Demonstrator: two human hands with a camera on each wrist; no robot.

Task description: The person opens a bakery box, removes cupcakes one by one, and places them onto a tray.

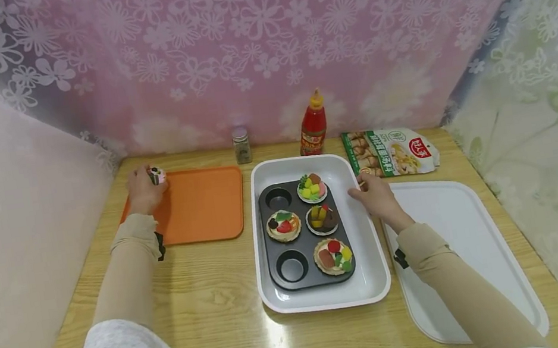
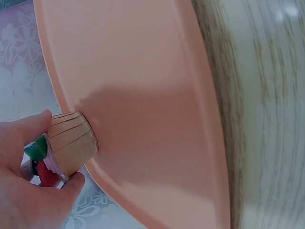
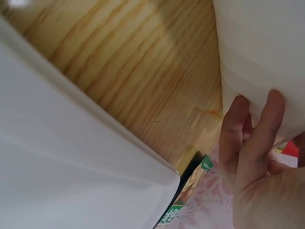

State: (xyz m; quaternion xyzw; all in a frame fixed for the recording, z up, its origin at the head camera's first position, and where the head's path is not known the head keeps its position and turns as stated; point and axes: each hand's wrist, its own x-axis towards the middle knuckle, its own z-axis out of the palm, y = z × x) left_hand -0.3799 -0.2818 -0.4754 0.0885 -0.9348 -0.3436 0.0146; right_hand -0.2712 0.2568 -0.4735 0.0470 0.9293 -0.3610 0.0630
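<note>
Bench (image 1: 227, 332): pale wood grain, carries the lot
Flat white tray (image 1: 447, 215): right side, a sleeved arm (image 1: 475, 289) crossing above it
Deep white tray (image 1: 328, 304): centre; its raised wall would block anything slid in sideways
Orange tray (image 1: 207, 202): left, low rim
Muffin pan (image 1: 305, 249): inside the deep white tray, bearing four topped pastries (image 1: 283, 225)
Packet (image 1: 395, 153): lying behind the flat white tray
Right hand (image 1: 380, 198): lightly pinching the deep white tray's right rim, fingertips on the outer wall
Left hand (image 1: 143, 191): narrowed round a cupcake (image 2: 71, 143)
Sauce bottle (image 1: 312, 127): upright behind the deep white tray
Jar (image 1: 242, 148): left of the bottle
Cupcake: at the orange tray's far-left corner, contact unclear, topping turned palmward; probably light, pleated wrapper grippy, topping likelier to snag; best held by the wrapper
</note>
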